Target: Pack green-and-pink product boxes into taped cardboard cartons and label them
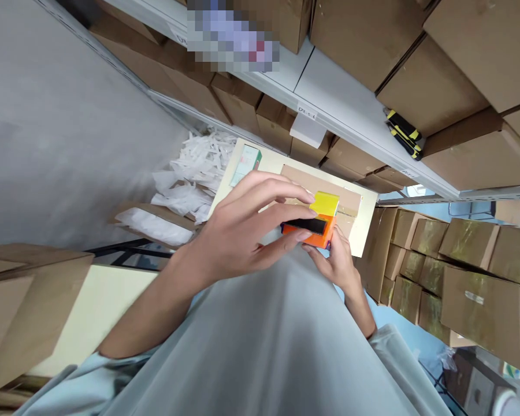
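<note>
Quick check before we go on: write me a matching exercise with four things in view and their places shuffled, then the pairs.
1. Orange box
2. Cutters
3. Green box
4. Paper scraps

A. On the shelf, beside cartons
B. Heaped just past the left end of the table
C. In the right hand
D. Lying on the table, near its far left corner

Pairs: 1-C, 2-A, 3-D, 4-B

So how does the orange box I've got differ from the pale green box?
The orange box is held in the right hand, with the left hand against it; the pale green box lies on the table. The orange box is vivid, with a yellow part; the pale green box is muted, with a deeper green side.
</note>
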A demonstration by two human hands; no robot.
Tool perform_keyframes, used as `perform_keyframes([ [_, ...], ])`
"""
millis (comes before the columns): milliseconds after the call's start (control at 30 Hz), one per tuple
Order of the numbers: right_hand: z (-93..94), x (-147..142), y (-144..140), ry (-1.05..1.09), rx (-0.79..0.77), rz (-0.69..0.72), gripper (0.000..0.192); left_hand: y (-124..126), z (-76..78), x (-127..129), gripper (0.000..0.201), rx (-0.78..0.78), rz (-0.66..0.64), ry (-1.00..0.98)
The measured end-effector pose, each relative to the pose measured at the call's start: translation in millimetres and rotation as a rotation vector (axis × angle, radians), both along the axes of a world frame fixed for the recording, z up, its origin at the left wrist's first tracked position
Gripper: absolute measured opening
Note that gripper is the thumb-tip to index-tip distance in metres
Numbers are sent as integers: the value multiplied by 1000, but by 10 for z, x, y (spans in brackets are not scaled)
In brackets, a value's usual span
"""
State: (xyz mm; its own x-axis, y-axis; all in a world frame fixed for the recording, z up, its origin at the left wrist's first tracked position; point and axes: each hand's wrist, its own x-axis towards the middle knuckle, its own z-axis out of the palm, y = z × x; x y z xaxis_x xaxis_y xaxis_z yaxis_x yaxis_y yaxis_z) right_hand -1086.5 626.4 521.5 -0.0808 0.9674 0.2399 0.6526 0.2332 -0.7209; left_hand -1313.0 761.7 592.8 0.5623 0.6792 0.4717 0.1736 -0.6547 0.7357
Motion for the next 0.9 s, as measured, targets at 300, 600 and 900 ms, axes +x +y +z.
perform_keyframes([
  [300,40,107,-3,-123,85,51,13,-32,15,-39,9,75,14,-84],
  [600,191,159,27,-206,192,54,11,-46,2,-102,9,223,-3,-204],
  [900,384,280,39,-270,-1,196,12,-211,-37,-114,9,162,61,-145],
])
